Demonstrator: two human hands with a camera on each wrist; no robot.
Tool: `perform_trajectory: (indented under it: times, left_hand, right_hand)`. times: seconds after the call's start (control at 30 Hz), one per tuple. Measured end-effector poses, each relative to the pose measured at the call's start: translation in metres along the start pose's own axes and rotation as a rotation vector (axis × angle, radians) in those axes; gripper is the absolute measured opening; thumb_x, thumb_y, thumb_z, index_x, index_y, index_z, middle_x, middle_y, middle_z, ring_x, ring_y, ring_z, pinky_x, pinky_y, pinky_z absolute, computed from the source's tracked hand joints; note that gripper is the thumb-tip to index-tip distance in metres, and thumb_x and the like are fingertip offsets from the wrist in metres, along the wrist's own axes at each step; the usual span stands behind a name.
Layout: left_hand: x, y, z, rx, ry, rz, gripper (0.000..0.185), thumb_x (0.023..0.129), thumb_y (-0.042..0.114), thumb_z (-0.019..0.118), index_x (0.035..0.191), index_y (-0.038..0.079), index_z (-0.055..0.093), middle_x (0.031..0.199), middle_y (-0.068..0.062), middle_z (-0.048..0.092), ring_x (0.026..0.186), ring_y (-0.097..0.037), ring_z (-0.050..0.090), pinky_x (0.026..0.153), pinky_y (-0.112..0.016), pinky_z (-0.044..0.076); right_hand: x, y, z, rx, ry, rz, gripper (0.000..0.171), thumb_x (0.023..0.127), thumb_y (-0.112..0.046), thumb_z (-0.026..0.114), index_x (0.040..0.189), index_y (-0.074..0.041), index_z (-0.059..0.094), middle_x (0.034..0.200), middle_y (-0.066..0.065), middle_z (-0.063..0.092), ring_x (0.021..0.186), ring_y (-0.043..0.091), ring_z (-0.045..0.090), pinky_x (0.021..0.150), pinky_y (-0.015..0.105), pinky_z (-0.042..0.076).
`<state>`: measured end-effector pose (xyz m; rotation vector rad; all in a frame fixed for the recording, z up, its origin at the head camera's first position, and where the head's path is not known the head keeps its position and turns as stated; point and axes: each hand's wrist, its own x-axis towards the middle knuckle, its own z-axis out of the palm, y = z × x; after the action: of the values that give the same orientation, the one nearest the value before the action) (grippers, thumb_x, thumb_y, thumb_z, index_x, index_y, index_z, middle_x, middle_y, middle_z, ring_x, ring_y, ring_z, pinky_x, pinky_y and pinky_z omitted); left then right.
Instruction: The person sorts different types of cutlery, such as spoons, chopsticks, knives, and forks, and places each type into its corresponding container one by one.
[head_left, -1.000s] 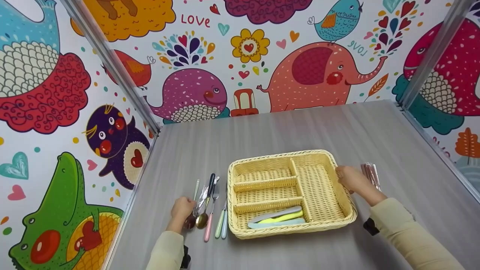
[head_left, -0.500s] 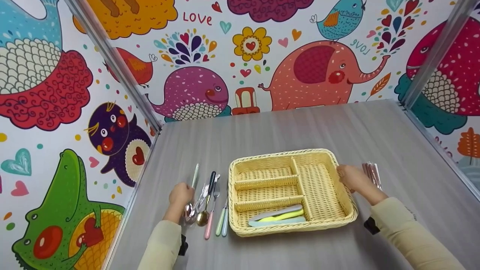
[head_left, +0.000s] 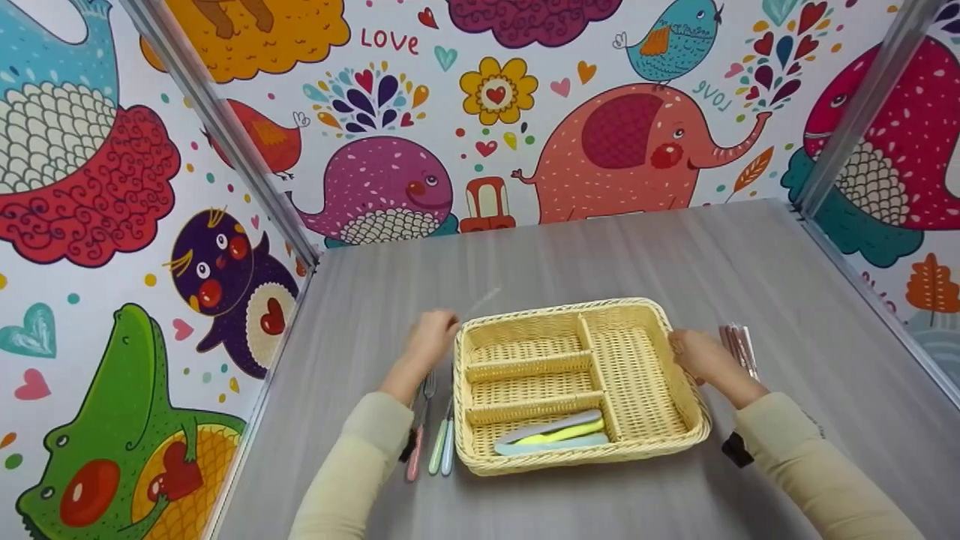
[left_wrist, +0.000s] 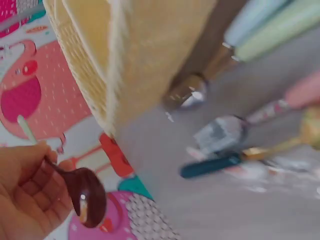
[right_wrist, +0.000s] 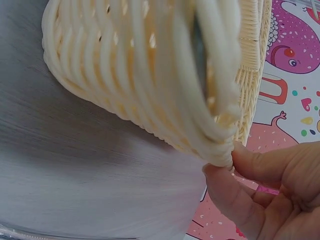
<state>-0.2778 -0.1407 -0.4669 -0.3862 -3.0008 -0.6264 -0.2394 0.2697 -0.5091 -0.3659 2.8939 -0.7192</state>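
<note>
Spoon (left_wrist: 89, 197) pinched in left hand (head_left: 431, 339) at basket (head_left: 679, 379) corner (far left), right hand (head_left: 697, 356) gripping right rim, bare tabletop (head_left: 600, 255) beyond.

Pale cream long sleeves, black wrist straps, bare hands

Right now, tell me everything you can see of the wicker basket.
The wicker basket is pale yellow, woven and rectangular, and sits flat on the grey table. Dividers make three small left compartments and one long right one. The nearest left compartment holds pastel-handled cutlery. The right hand grips its right rim.
</note>
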Motion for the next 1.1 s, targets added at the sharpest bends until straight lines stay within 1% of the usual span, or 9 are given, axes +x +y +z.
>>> perform_trajectory:
  times: [0.13, 0.3, 0.5, 0.63, 0.73, 0.87, 0.9, 0.97, 1.1]
  left_hand:
    - [0.019, 0.028, 0.012, 0.027, -0.098, 0.108, 0.017, 0.090, 0.009, 0.055, 0.092, -0.001, 0.068, 0.091, -0.014, 0.066, 0.085, -0.027, 0.063, 0.074, -0.038, 0.050]
    - [0.034, 0.046, 0.033, 0.117, -0.200, 0.144, 0.015, 0.089, 0.011, 0.058, 0.093, 0.004, 0.070, 0.093, -0.009, 0.068, 0.087, -0.025, 0.063, 0.075, -0.035, 0.050]
    - [0.053, 0.056, 0.065, 0.312, -0.278, 0.179, 0.024, 0.087, 0.008, 0.057, 0.063, 0.009, 0.056, 0.065, -0.003, 0.055, 0.061, -0.016, 0.048, 0.056, -0.030, 0.040]
    - [0.094, 0.017, 0.151, 0.477, -0.130, 0.318, 0.030, 0.079, 0.006, 0.054, 0.052, 0.015, 0.044, 0.055, 0.000, 0.048, 0.051, -0.014, 0.044, 0.047, -0.030, 0.038]
    - [0.131, -0.016, 0.227, 0.555, -0.100, 0.298, 0.023, 0.078, 0.011, 0.054, 0.058, 0.021, 0.057, 0.068, 0.001, 0.061, 0.062, -0.017, 0.059, 0.053, -0.036, 0.047]
    - [0.159, -0.037, 0.297, 0.603, -0.215, 0.219, 0.018, 0.085, 0.016, 0.056, 0.071, 0.023, 0.064, 0.083, 0.002, 0.065, 0.077, -0.019, 0.062, 0.061, -0.044, 0.050]
    - [0.166, -0.046, 0.313, 0.601, -0.187, 0.243, 0.018, 0.082, 0.015, 0.058, 0.066, 0.024, 0.062, 0.078, 0.003, 0.064, 0.071, -0.018, 0.061, 0.054, -0.044, 0.048]
    - [0.174, -0.060, 0.337, 0.576, -0.135, 0.275, 0.022, 0.078, 0.015, 0.061, 0.059, 0.025, 0.057, 0.068, 0.004, 0.060, 0.062, -0.017, 0.057, 0.044, -0.042, 0.043]
    - [0.170, -0.062, 0.334, 0.489, -0.136, 0.214, 0.023, 0.077, 0.012, 0.059, 0.058, 0.024, 0.057, 0.071, 0.002, 0.063, 0.063, -0.020, 0.059, 0.044, -0.042, 0.043]
  right_hand:
    - [0.003, 0.000, 0.001, 0.000, 0.005, -0.005, 0.009, 0.078, 0.008, 0.053, 0.087, 0.006, 0.053, 0.068, 0.018, 0.057, 0.038, 0.011, 0.046, 0.038, 0.025, 0.040]
    - [0.004, 0.000, 0.002, 0.030, 0.003, 0.021, 0.028, 0.078, 0.008, 0.052, 0.106, 0.012, 0.054, 0.084, 0.030, 0.059, 0.038, 0.011, 0.047, 0.036, 0.026, 0.041]
    - [0.003, 0.000, 0.002, 0.036, 0.004, 0.048, 0.028, 0.077, 0.008, 0.052, 0.105, 0.011, 0.055, 0.084, 0.028, 0.060, 0.039, 0.010, 0.047, 0.036, 0.025, 0.041]
    - [0.003, 0.002, 0.002, 0.013, 0.037, 0.021, 0.016, 0.074, 0.009, 0.052, 0.089, 0.006, 0.056, 0.069, 0.017, 0.057, 0.041, 0.012, 0.047, 0.038, 0.026, 0.040]
    - [0.002, 0.002, 0.003, -0.002, 0.061, -0.006, 0.011, 0.073, 0.010, 0.053, 0.080, 0.002, 0.054, 0.063, 0.011, 0.053, 0.045, 0.016, 0.049, 0.040, 0.027, 0.040]
    - [0.000, 0.003, 0.005, -0.005, 0.071, -0.014, 0.010, 0.074, 0.010, 0.054, 0.078, 0.000, 0.052, 0.061, 0.008, 0.051, 0.048, 0.016, 0.049, 0.042, 0.027, 0.040]
    - [0.000, 0.003, 0.006, 0.002, 0.067, -0.009, 0.010, 0.075, 0.010, 0.053, 0.078, 0.000, 0.052, 0.060, 0.008, 0.051, 0.046, 0.016, 0.048, 0.042, 0.026, 0.039]
    - [0.000, 0.004, 0.006, 0.005, 0.057, -0.004, 0.010, 0.076, 0.011, 0.051, 0.079, 0.001, 0.052, 0.059, 0.007, 0.051, 0.044, 0.013, 0.046, 0.041, 0.025, 0.038]
    - [-0.001, 0.004, 0.006, 0.006, 0.051, 0.003, 0.010, 0.078, 0.010, 0.049, 0.082, 0.002, 0.053, 0.058, 0.007, 0.051, 0.041, 0.012, 0.045, 0.039, 0.025, 0.037]
